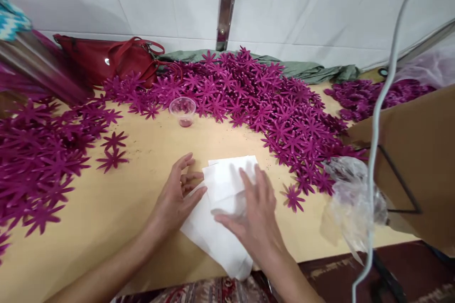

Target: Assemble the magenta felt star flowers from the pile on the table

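Observation:
White paper sheets, or thin cloth-like sheets, lie on the table in front of me, the upper part folded over in layers. My left hand is at their left edge, fingers apart and slightly curled, thumb near the fold, a ring on one finger. Over the right side of the folded part is my right hand, slightly blurred, its fingers spread and its thumb apart, touching the white layers. Whether the fingertips press on the sheets is hard to make out.
Purple flower-shaped pieces are heaped along the back and left of the table. A clear plastic cup stands before the heap. A red bag is behind. At right are crumpled plastic, a cardboard box and a hanging cable.

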The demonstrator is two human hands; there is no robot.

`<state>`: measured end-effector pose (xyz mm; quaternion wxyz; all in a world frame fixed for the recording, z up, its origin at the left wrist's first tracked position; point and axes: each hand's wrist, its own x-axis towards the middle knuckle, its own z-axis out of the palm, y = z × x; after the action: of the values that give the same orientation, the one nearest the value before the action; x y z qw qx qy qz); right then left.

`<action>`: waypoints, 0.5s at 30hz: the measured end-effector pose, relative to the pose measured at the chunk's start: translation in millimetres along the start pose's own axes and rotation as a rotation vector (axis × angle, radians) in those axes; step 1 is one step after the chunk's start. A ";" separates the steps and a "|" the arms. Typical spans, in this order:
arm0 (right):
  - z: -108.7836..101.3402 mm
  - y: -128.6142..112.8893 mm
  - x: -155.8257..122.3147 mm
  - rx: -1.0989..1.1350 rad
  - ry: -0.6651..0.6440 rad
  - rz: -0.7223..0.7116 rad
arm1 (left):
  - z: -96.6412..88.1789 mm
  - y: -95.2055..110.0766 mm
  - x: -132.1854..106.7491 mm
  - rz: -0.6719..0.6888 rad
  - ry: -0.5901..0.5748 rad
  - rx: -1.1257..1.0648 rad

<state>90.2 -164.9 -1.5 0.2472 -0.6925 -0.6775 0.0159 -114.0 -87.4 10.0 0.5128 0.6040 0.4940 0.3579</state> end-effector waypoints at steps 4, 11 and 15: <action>14.7 -16.3 11.7 0.034 -0.014 -0.059 | -7.3 7.7 14.1 0.162 -0.032 0.246; -17.2 13.1 -12.4 0.162 0.240 -0.031 | 28.1 38.5 82.4 0.449 -0.282 0.457; -38.5 29.3 -46.4 0.003 0.312 0.017 | 89.2 45.0 105.8 0.806 -0.630 0.584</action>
<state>127.4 -220.0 7.0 0.3504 -0.6919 -0.6250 -0.0886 7.2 -8.5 26.5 0.2710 0.9376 0.1272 0.1770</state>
